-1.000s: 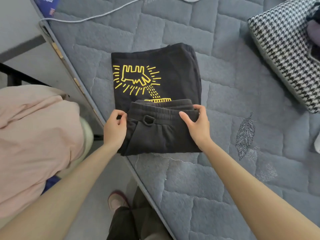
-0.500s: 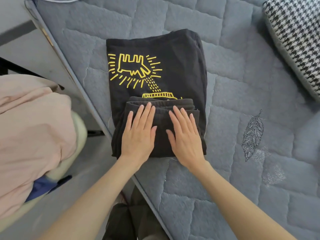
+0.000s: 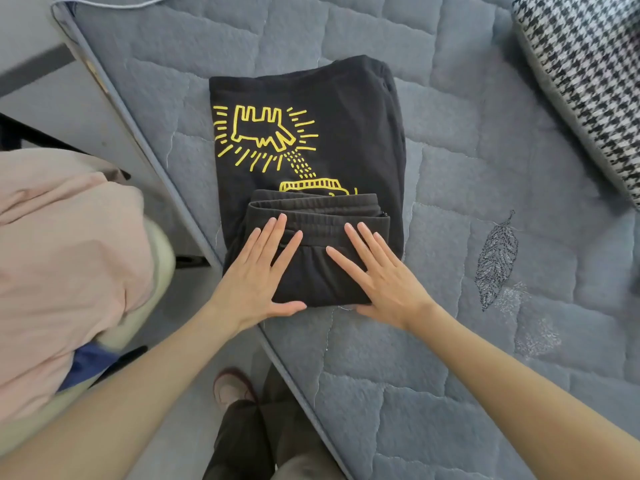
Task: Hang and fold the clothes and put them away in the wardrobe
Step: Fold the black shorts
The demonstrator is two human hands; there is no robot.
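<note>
Folded dark trousers [image 3: 313,271] lie on the near end of a folded black shirt [image 3: 349,133] with a yellow print, both on the blue quilted bed [image 3: 450,358] by its left edge. The left hand [image 3: 256,275] presses flat and outstretched on the trousers' left half, and the right hand [image 3: 381,275] does the same on the right half; neither grips anything. A houndstooth cushion [image 3: 588,81] lies far right.
</note>
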